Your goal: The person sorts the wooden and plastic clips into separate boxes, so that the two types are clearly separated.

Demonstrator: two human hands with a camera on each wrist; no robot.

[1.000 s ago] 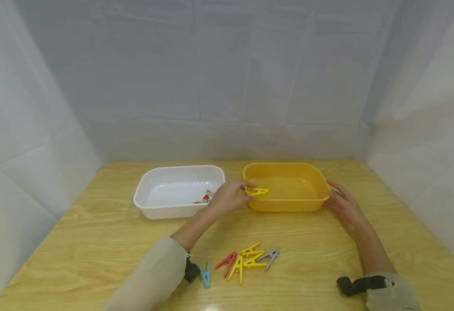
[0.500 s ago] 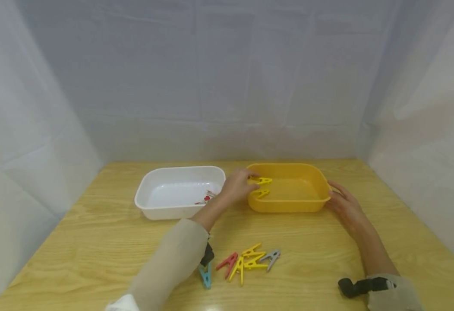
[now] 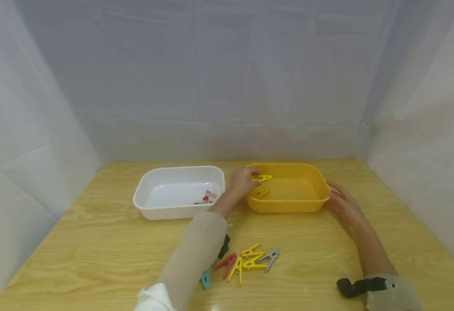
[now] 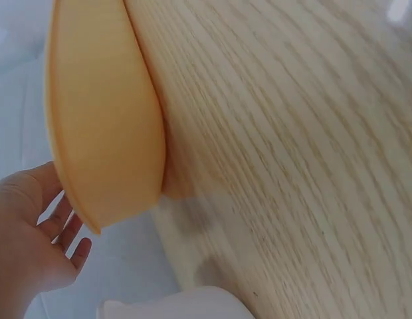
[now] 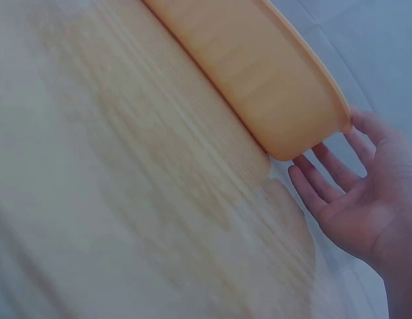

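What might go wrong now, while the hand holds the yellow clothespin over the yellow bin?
1. The left hand holds the yellow clothespin near the yellow bin's left rim; let go there, it might fall outside.
2. The sleeve lies over the loose clothespins and may drag them.
3. The right hand only rests against the bin, which might slide.

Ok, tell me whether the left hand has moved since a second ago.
Yes. The left hand went further from the person, along the yellow tub's left rim.

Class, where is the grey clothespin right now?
In the head view, the grey clothespin lies on the table, rightmost in the loose clothespin cluster, beside a yellow clothespin.
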